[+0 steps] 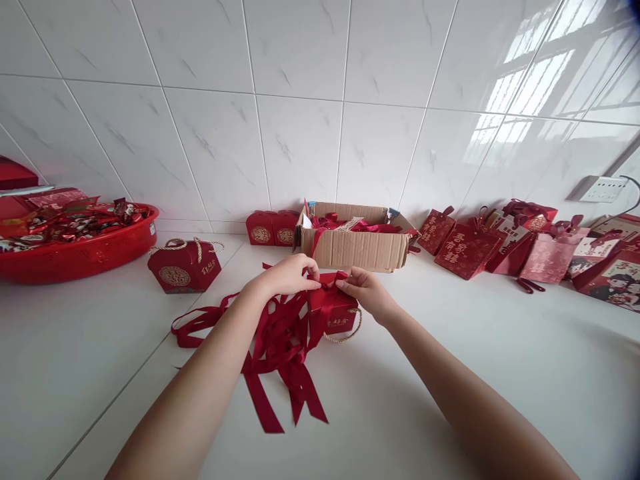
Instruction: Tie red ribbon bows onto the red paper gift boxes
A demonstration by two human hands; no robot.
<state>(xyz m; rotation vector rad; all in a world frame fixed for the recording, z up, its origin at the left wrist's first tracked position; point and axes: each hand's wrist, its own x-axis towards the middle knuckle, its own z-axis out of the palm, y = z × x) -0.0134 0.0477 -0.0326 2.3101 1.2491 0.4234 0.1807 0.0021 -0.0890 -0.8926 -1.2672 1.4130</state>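
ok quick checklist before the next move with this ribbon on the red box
1. Left hand pinches the ribbon on top of the red box: ok.
2. Right hand pinches the ribbon too: ok.
3. Red box upright on the white surface: ok.
4. Knot closed: cannot tell, fingers hide it.
5. Spare ribbons clear of the box: not ok, they lie against it.

Bright daylight, window glare, warped edges

Left-front of the cardboard box [355, 248], loose ribbons [280, 353] and a handled red box [184, 265] obstruct passage. Right-front, the floor [450, 373] lies open up to the red bags [467, 250].
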